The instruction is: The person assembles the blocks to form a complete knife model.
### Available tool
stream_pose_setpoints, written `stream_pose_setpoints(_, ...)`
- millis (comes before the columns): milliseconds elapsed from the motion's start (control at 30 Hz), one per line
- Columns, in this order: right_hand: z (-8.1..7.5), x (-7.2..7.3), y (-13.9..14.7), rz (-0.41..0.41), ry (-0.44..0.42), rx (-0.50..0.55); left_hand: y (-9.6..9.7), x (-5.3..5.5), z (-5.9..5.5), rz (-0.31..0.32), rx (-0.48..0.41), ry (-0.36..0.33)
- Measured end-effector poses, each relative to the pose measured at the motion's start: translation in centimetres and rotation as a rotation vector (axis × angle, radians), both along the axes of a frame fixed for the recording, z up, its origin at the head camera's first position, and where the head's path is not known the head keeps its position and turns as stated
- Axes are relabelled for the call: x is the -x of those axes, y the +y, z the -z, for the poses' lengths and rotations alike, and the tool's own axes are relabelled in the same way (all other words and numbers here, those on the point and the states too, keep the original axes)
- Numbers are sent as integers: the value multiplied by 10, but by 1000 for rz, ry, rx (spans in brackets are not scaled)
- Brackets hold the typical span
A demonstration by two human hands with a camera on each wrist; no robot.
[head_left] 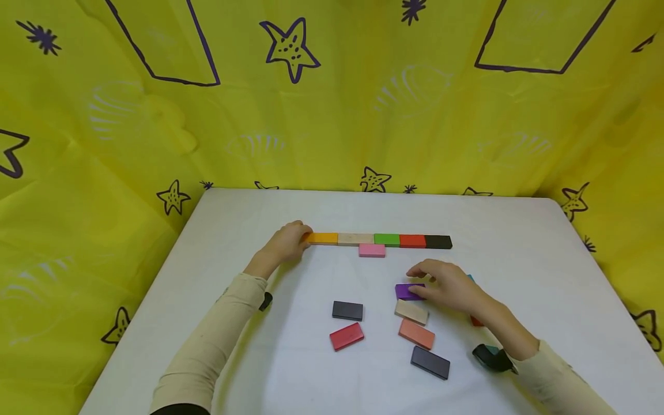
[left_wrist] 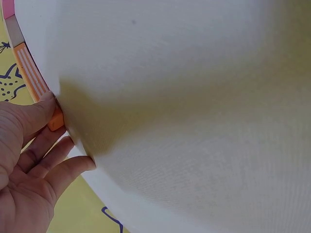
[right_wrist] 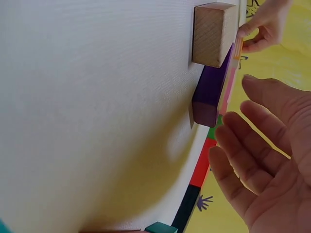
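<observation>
At the left end of a row of blocks, my left hand (head_left: 287,242) pinches the orange block (head_left: 324,238), thumb on its near side in the left wrist view. Rightward along the row come a natural wood block (head_left: 355,238), then green (head_left: 387,240), red (head_left: 412,241) and black (head_left: 438,242) ones. A pink block (head_left: 372,251) lies along the near side of the row. My right hand (head_left: 448,282) hovers at the purple block (head_left: 403,292), thumb and fingers spread apart in the right wrist view, holding nothing.
Nearer me lie a pale wood block (head_left: 412,312), a salmon block (head_left: 417,334) and two dark grey blocks (head_left: 347,310), plus a red block (head_left: 347,336). A teal block (right_wrist: 161,228) is partly cut off in the right wrist view. Yellow cloth (head_left: 332,127) surrounds the white table (head_left: 290,369).
</observation>
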State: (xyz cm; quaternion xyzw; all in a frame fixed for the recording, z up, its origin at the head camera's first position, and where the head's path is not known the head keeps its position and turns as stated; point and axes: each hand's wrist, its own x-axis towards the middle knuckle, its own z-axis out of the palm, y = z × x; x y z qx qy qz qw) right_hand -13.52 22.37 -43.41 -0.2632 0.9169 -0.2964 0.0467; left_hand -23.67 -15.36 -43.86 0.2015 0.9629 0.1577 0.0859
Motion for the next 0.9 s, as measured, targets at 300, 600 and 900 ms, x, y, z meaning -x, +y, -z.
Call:
stream_pose_setpoints(300, -2, -7, 9, -34, -29, -71, -1, 0, 0, 6, -8, 1)
stream_pose_setpoints(600, 1, -6, 6, -59, 10, -114, -1, 0, 2, -2, -14, -5)
stream_pose_setpoints(900, 0, -5, 3, -59, -1, -130, -2, -1, 0, 3, -16, 4)
